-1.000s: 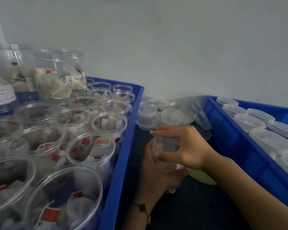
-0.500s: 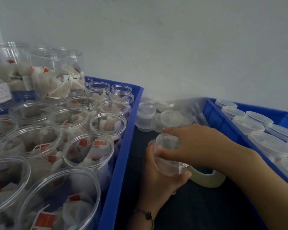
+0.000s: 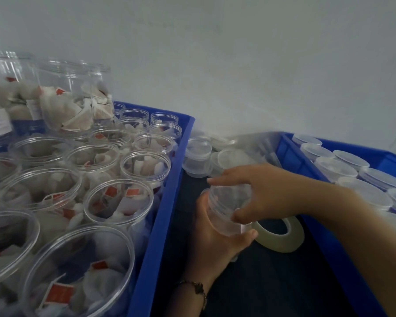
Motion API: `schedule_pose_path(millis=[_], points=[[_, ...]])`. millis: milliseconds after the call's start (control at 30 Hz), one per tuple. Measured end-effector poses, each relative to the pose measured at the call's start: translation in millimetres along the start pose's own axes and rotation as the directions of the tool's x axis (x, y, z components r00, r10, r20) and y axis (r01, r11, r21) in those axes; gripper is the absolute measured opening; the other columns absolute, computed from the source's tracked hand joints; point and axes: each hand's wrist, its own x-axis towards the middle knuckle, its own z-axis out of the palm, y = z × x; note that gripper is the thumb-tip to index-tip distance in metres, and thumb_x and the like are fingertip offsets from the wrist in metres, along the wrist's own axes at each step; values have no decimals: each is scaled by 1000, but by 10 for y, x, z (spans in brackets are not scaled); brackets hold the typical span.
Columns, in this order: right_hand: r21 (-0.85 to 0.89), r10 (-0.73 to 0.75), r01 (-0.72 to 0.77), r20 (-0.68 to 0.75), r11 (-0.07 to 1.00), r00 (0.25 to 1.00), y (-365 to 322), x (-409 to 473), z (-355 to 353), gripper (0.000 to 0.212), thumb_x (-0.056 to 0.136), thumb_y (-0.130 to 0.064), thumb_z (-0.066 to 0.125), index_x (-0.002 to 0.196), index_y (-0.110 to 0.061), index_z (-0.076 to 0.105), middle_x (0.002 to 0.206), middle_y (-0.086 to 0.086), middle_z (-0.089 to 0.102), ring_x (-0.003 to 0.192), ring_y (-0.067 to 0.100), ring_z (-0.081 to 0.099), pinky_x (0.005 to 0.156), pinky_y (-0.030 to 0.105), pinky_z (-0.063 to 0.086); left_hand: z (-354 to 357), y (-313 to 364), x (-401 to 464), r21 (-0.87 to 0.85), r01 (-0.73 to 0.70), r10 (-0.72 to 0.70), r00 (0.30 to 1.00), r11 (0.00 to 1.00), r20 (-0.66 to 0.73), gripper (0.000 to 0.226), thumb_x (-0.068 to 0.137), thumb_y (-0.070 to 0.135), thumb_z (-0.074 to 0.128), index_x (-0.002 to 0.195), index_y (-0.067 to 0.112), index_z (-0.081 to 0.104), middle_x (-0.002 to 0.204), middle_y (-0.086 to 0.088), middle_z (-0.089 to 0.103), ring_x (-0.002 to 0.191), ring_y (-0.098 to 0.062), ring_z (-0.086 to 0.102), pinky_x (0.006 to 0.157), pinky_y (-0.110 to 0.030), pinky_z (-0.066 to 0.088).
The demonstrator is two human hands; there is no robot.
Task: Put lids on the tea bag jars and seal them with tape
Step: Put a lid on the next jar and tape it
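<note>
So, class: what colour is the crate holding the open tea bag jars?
Blue crate, clearest in the head view.

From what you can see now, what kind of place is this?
Probably a small packing workstation for tea. A blue crate holds many open jars of tea bags, another crate holds lidded jars, and a tape roll lies between them.
</note>
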Motion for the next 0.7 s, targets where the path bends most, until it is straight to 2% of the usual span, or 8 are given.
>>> schedule_pose_path(millis=[167, 300, 367, 467, 500, 567, 633, 700], points=[[-175, 80, -72, 36, 982, 996, -65, 61, 13, 66, 71, -60, 60, 134, -53, 38, 128, -11, 52, 105, 11, 51, 86, 29, 45, 11, -24, 15, 6, 39, -39, 999, 999, 9, 91, 46, 44, 85, 124, 46, 38, 113, 23, 57, 103, 5, 58, 79, -13, 51], [-300, 334, -365, -152, 881, 930, -157, 256, 167, 61, 84, -72, 35, 99, -18, 59, 87, 3, 57, 73, 15, 50, 57, 27, 40, -20, -31, 16, -35, 46, -45, 999, 998, 21, 85, 44, 40, 84, 117, 48, 40, 114, 9, 61, 101, -6, 62, 80, -22, 54], [-477, 370, -385, -130, 790, 920, -142, 258, 145, 56, 91, -64, 30, 118, -22, 55, 75, 5, 46, 62, 17, 44, 48, 27, 30, 8, -20, 47, -40, 50, -48, 998, 998, 38, 87, 45, 39, 85, 121, 36, 43, 112, 3, 62, 101, -12, 63, 83, -27, 55], [-389, 260, -248, -23, 887, 965, -93, 148, -103, 60, 86, -68, 31, 142, -45, 26, 121, 8, 53, 96, 23, 54, 78, 36, 46, -19, -22, 18, -52, 47, -47, 999, 998, 7, 88, 48, 38, 85, 124, 36, 41, 114, 4, 61, 101, -19, 63, 80, -35, 56], [-275, 205, -176, 79, 945, 976, -103, 121, -164, 72, 78, -75, 30, 144, -48, 18, 147, 4, 35, 125, 25, 42, 99, 43, 37, -76, -45, -18, -49, 60, -59, 998, 997, 23, 85, 49, 39, 85, 122, 38, 41, 111, 3, 61, 98, -25, 65, 76, -39, 57], [-146, 80, -46, 242, 988, 967, -130, 97, -104, 77, 73, -77, 32, 142, -56, 6, 159, -9, 2, 144, 21, 8, 112, 49, 16, -14, -16, 26, 30, 94, -96, 994, 995, 55, 82, 50, 44, 83, 120, 38, 41, 113, 7, 60, 102, -22, 64, 76, -32, 57], [-212, 6, 28, 159, 977, 987, -93, 93, 148, 65, 86, -66, 36, 142, -57, 4, 158, -9, 2, 145, 21, 5, 113, 48, 16, 90, 6, -68, 194, 177, -196, 977, 965, 82, 85, 59, 36, 79, 132, 22, 38, 137, -3, 45, 126, -31, 47, 99, -45, 47], [-323, -32, 10, -65, 946, 997, -69, 56, 401, 53, 94, -58, 29, 143, -52, 9, 156, -2, 15, 140, 23, 21, 109, 45, 29, 320, 85, 118, 447, 339, -394, 918, 828, 34, 80, 69, 13, 74, 138, 5, 34, 137, -32, 27, 126, -52, 29, 101, -63, 29]])
